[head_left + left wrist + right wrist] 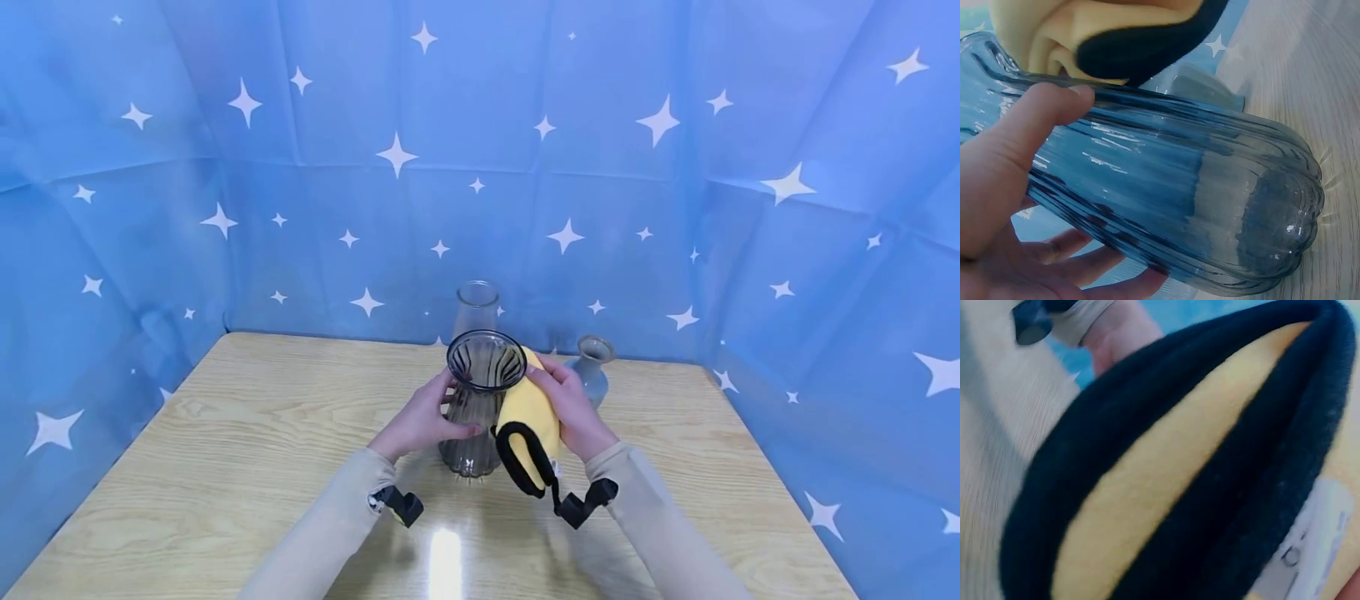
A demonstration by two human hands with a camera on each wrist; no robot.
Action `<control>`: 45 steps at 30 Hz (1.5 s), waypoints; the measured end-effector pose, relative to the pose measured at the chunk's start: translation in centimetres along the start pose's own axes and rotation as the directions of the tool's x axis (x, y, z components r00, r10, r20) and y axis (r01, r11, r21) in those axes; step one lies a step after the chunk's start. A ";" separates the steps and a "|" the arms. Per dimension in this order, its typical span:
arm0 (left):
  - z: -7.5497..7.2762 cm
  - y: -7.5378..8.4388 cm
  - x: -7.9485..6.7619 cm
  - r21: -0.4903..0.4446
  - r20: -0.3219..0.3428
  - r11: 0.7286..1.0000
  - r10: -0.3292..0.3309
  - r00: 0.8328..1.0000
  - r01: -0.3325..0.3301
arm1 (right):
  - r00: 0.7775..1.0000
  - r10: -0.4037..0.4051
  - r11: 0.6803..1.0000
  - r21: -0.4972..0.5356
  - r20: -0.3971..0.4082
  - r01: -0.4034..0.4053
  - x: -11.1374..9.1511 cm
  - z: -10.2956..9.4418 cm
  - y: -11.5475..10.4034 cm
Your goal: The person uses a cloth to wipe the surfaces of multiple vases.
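Observation:
A smoky grey ribbed glass vase [472, 450] with a flared dark rim stands upright on the wooden table. My left hand [425, 422] grips its body from the left; in the left wrist view the thumb lies along the near side of the ribbed vase [1147, 181] and the fingers curl around below. My right hand [573, 408] holds a folded yellow cloth [528, 408] with black edging against the vase's right side, near the rim. Filling most of the right wrist view, the cloth [1166, 456] shows its black border and a white tag [1310, 544].
Behind the ribbed vase stands a clear glass vase [476, 315], partly hidden. A small blue-grey glass vase [592, 382] with a flared neck is just beyond my right hand. Blue star-patterned curtains [480, 208] close in the table [247, 433] at the back and sides.

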State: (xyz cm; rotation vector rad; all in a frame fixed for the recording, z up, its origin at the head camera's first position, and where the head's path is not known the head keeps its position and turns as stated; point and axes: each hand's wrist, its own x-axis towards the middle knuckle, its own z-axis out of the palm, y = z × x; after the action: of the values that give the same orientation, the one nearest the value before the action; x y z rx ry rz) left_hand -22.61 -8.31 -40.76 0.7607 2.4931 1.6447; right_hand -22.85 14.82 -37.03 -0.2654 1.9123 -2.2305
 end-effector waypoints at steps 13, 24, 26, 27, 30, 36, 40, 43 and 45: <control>-0.4 -0.7 0.6 -0.044 0.080 0.999 0.022 0.997 -0.018 | 0.987 -0.135 0.981 -0.126 0.083 0.145 0.2 -1.3 1.0; -0.4 -0.9 0.6 -0.078 0.103 0.997 -0.001 0.995 0.009 | 0.924 -0.316 0.698 -0.607 0.216 0.380 0.1 -1.9 2.6; -0.5 -0.8 0.7 -0.067 0.102 0.998 -0.007 0.995 0.014 | 0.918 -0.314 0.643 -0.657 0.244 0.395 0.2 -2.0 3.1; -0.6 -0.7 0.7 -0.063 0.101 0.998 -0.011 0.995 0.017 | 0.920 -0.299 0.630 -0.672 0.253 0.389 0.2 -2.1 3.4; -0.6 -0.7 0.7 -0.058 0.102 0.998 -0.021 0.995 0.027 | 0.938 -0.236 0.620 -0.704 0.255 0.348 0.2 -2.3 4.4; -0.5 -0.5 0.8 -0.066 0.108 0.997 -0.038 0.993 0.045 | 0.952 -0.161 0.642 -0.705 0.262 0.303 0.4 -2.7 6.0; -0.5 -0.7 0.8 -0.081 0.118 0.996 -0.020 0.993 0.030 | 0.948 -0.122 0.632 -0.714 0.293 0.302 0.5 -3.0 6.9; -0.5 -0.8 0.8 -0.089 0.126 0.996 -0.001 0.992 0.012 | 0.937 -0.108 0.602 -0.728 0.332 0.327 0.5 -3.1 7.4; -0.6 -0.9 0.8 -0.090 0.130 0.996 0.000 0.991 0.012 | 0.934 -0.100 0.576 -0.746 0.342 0.335 0.5 -3.0 7.8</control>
State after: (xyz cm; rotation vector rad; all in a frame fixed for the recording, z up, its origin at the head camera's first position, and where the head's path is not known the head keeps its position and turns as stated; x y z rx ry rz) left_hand -23.84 -8.72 -41.16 0.8212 2.3141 1.6366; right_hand -23.94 16.42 -45.14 -0.9226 2.6913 -1.1505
